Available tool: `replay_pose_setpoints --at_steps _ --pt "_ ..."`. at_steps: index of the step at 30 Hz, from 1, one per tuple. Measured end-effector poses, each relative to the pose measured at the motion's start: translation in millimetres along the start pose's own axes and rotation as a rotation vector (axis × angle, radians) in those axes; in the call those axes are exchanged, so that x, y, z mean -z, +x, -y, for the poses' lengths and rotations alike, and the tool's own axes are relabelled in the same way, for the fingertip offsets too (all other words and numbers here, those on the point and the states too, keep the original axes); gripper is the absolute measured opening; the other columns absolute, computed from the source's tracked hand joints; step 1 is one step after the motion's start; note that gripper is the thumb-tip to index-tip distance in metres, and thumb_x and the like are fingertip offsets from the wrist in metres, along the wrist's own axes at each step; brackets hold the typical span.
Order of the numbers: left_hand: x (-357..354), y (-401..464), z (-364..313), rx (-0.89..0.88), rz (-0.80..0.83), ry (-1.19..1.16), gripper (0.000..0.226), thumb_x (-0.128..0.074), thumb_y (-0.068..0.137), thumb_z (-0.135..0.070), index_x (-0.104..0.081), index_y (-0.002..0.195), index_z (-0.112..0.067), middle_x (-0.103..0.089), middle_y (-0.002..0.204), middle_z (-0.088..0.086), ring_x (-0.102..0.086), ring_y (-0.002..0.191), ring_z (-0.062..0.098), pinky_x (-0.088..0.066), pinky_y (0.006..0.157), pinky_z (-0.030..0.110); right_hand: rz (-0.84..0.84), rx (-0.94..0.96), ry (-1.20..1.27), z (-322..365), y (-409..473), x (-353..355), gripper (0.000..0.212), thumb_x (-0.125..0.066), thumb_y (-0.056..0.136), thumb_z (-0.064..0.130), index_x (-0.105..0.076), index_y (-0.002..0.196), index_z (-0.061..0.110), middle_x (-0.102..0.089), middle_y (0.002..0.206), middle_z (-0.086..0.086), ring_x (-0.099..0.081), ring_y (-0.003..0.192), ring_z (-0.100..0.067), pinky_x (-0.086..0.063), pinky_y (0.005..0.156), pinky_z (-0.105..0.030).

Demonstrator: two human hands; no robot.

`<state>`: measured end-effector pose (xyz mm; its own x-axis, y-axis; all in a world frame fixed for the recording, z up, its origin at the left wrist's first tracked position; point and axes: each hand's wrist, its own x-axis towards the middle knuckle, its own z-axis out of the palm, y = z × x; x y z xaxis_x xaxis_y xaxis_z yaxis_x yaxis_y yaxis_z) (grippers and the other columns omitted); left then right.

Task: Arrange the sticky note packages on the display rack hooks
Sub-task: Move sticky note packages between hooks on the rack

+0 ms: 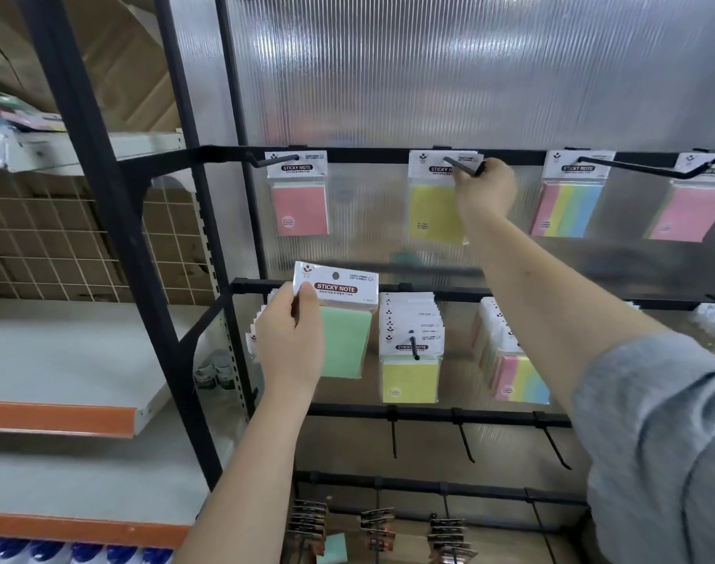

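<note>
1. Nearest the camera, the left hand (291, 339) grips a green sticky note package (339, 319) by its white header card, thumb on the front and fingers curled behind. It holds the pack upright and off any hook, in front of the left end of the middle rail, probably so the hang hole stays clear for threading.

2. Just behind that hand, more packs hang on the middle rail's left hook; they are mostly hidden, so their colour cannot be told.

3. Further along the same rail, a deep stack of yellow packages (410, 360) fills its hook (412, 347), and a multicolour stack (514, 368) hangs beside it. Both look fully stocked.

4. Below, the lower rail (437, 415) carries bare hooks, which suggests stock is yet to go there.

5. Farther back and higher, the right hand (486, 189) reaches to the top rail. Its fingers pinch round the tip of the top hook (463, 166), over the header of the yellow package (435, 209) hanging there. It seems to be seating that pack or steadying the hook, though the fingertips are hard to read.

6. Also on the top rail, a pink package (300, 205) hangs alone on the left; a striped package (569, 205) and another pink pack (685, 209) hang to the right. Each top hook appears to show one colour, as a front display.
</note>
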<state>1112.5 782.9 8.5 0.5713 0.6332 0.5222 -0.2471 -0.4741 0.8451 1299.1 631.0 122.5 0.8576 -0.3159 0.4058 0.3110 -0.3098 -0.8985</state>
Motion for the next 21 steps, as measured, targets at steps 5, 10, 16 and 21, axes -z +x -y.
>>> replay_pose_setpoints --at_steps 5,10,16,21 --pt "-3.2 -0.2 -10.0 -0.035 0.036 -0.014 0.038 -0.040 0.099 -0.026 -0.047 0.073 0.001 -0.061 0.078 0.018 -0.058 0.075 0.033 -0.046 0.063 0.046 -0.003 0.006 -0.059 -5.7 7.2 -1.8 0.016 -0.059 0.091 0.020 -0.058 0.105 0.015 -0.058 0.097 0.002 -0.055 0.085 -0.016 -0.041 0.066 -0.022" --pt "-13.1 -0.8 -15.8 -0.080 0.103 -0.072 0.041 -0.041 0.099 -0.025 -0.048 0.079 0.010 -0.059 0.084 0.027 -0.055 0.077 0.038 -0.046 0.065 0.048 -0.094 -0.001 -0.034 -25.0 -8.0 18.5 0.033 -0.057 0.093 0.022 -0.059 0.125 0.013 -0.063 0.115 0.002 -0.058 0.099 -0.013 -0.035 0.079 -0.017" --pt "-37.6 -10.4 -28.7 -0.095 0.172 -0.153 0.039 -0.043 0.098 -0.023 -0.038 0.064 -0.004 -0.043 0.057 0.003 -0.037 0.054 0.007 -0.028 0.048 0.016 -0.163 0.028 -0.085 -59.3 -23.7 70.4 0.024 -0.057 0.090 0.021 -0.068 0.109 0.011 -0.070 0.106 -0.003 -0.063 0.100 -0.017 -0.042 0.084 -0.021" --pt "-72.6 -30.2 -45.3 -0.146 0.220 -0.149 0.040 -0.043 0.098 -0.024 -0.031 0.061 -0.011 -0.033 0.055 -0.007 -0.029 0.054 0.008 -0.023 0.051 0.024 -0.275 0.042 -0.077 -85.1 -9.6 129.0 0.021 -0.056 0.091 0.023 -0.071 0.102 0.013 -0.068 0.096 0.003 -0.057 0.085 -0.007 -0.039 0.075 -0.014"
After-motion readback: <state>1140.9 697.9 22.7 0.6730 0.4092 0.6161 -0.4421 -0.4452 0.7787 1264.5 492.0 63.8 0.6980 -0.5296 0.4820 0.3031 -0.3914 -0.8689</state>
